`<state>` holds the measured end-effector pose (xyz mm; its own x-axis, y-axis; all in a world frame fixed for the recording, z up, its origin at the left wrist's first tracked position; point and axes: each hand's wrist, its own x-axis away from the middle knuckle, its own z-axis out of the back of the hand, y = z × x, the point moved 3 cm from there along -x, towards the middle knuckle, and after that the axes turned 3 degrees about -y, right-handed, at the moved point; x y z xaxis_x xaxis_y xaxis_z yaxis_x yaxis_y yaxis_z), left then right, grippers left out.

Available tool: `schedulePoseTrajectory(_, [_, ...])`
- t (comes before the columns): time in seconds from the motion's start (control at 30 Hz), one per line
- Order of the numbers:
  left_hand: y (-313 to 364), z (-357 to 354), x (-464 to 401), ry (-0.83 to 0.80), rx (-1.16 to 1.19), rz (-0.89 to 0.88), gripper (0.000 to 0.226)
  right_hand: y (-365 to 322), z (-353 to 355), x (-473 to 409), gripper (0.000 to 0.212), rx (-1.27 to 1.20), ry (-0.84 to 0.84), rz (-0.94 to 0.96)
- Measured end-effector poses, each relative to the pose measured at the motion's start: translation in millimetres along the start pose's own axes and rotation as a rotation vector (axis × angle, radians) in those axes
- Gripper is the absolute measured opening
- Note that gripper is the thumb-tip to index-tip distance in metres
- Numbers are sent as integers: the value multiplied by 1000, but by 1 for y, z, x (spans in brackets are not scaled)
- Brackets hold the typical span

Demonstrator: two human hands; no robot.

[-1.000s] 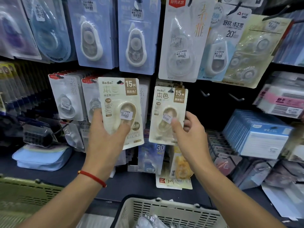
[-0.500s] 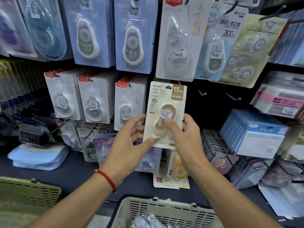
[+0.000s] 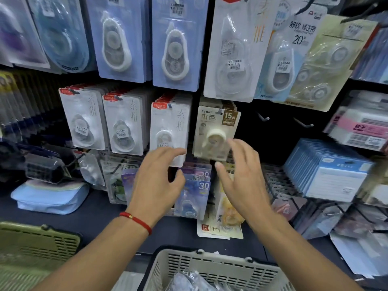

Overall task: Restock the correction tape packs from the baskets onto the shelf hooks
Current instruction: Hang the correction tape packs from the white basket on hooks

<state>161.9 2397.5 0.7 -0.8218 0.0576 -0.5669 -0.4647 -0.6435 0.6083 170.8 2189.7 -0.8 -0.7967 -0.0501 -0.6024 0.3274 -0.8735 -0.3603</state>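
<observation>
Both hands, left hand (image 3: 156, 181) and right hand (image 3: 241, 177), now spread empty: the beige pack (image 3: 216, 133) they held hangs on its hook, so the basket (image 3: 212, 267) comes next

The 15M pack (image 3: 216, 133) hangs on a hook in the middle row, right of three rows of hanging packs (image 3: 126, 127). Larger packs (image 3: 176, 43) hang in the row above. Two bare hooks (image 3: 263, 118) stick out to its right. The left hand (image 3: 159, 181) and the right hand (image 3: 241, 177) hover just below and in front of it, apart, touching nothing. A basket (image 3: 212, 267) sits nearest, between the forearms; another basket (image 3: 37, 242) lies off to the left. Stacked boxes (image 3: 329, 171) stand on the right.
</observation>
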Motion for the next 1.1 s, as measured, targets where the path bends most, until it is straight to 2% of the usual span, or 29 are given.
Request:
schedulePoseTrajectory(0.1, [-8,1,-6,25,-127,-37,54,-3,-19,-8,59,195,-110,215])
schedulePoseTrajectory(0.23, [-17,-8,-3,-92,-197,-30,66,-5,-35,-33,56,382,-154,236])
schedulePoseTrajectory(0.43, [-20,-9,7,-127,-234,-122,67,-3,-42,-30,69,430,-177,226])
schedulePoseTrajectory(0.57, [-21,-5,30,-250,-304,-161,64,3,-41,2,53,277,-205,233])
schedulePoseTrajectory(0.6, [-22,-5,40,-308,-331,-182,61,6,-43,16,46,216,-246,233])
schedulePoseTrajectory(0.67, [-29,-11,66,-516,-394,-189,55,13,-51,44,36,91,-458,163])
schedulePoseTrajectory(0.73, [-42,-20,104,-860,-485,-154,55,15,-64,76,29,-1,-752,89])
schedulePoseTrajectory(0.8, [-59,-28,151,-1259,-497,-90,62,13,-83,117,26,-18,-985,107])
schedulePoseTrajectory(0.87, [-74,-34,193,-1524,-482,-18,63,11,-105,169,30,-27,-1207,123])
schedulePoseTrajectory(0.97, [-90,-41,227,-1603,-518,20,47,11,-135,248,63,24,-1465,181])
schedulePoseTrajectory(1.07, [-99,-46,238,-1529,-543,61,52,9,-152,306,98,145,-1466,247])
schedulePoseTrajectory(1.1, [-101,-47,238,-1493,-526,98,55,9,-155,317,102,159,-1433,248])
